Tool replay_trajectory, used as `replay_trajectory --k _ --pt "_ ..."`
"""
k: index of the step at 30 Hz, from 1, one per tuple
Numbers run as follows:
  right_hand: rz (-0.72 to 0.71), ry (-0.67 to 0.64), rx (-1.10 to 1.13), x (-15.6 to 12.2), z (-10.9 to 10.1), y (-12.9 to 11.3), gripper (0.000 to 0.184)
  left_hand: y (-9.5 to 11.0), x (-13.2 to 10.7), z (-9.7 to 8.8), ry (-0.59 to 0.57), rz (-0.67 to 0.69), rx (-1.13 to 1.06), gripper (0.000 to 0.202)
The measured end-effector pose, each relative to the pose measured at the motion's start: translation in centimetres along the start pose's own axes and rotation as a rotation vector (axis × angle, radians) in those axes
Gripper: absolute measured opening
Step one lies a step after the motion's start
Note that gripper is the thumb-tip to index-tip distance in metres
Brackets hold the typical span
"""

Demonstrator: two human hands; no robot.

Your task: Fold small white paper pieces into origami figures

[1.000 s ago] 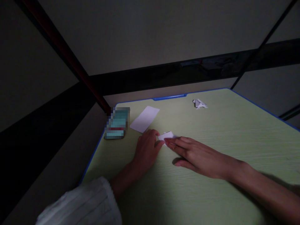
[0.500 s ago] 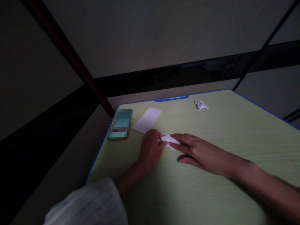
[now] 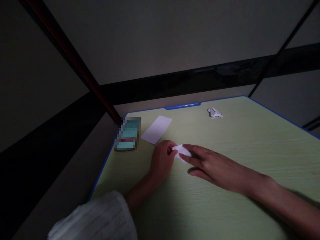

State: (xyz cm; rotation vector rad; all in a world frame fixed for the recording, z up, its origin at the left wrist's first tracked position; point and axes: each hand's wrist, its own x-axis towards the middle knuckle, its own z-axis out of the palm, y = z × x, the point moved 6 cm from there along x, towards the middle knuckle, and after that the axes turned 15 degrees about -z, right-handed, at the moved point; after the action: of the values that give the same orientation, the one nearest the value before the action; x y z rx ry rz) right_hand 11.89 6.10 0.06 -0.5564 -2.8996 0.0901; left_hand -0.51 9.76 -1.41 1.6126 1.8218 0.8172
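Left fingers pinching folded white paper, right fingers spread, resting on it

This looks like a room in a home — not a shop or a lab. The small desk has a pale green top with wood lines and a blue edge, like a kid's desk. Just behind it are big plain panels with a shiny black stripe — like closet doors.
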Motion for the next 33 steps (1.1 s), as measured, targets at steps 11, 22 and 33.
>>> replay_trajectory --k 11,22,33 --pt "0.035 0.01 -0.064 -0.2 0.0 -0.2 0.041 1.7 -1.3 0.4 -0.01 0.469 0.114 0.016" --pt "0.043 0.01 -0.049 -0.1 -0.1 -0.2 0.041 2.1 -1.9 0.4 -0.06 0.671 0.249 0.015" --pt "0.026 -0.032 -0.008 0.1 -0.3 0.0 0.034 1.9 -1.6 0.4 -0.083 0.581 0.216 0.015"
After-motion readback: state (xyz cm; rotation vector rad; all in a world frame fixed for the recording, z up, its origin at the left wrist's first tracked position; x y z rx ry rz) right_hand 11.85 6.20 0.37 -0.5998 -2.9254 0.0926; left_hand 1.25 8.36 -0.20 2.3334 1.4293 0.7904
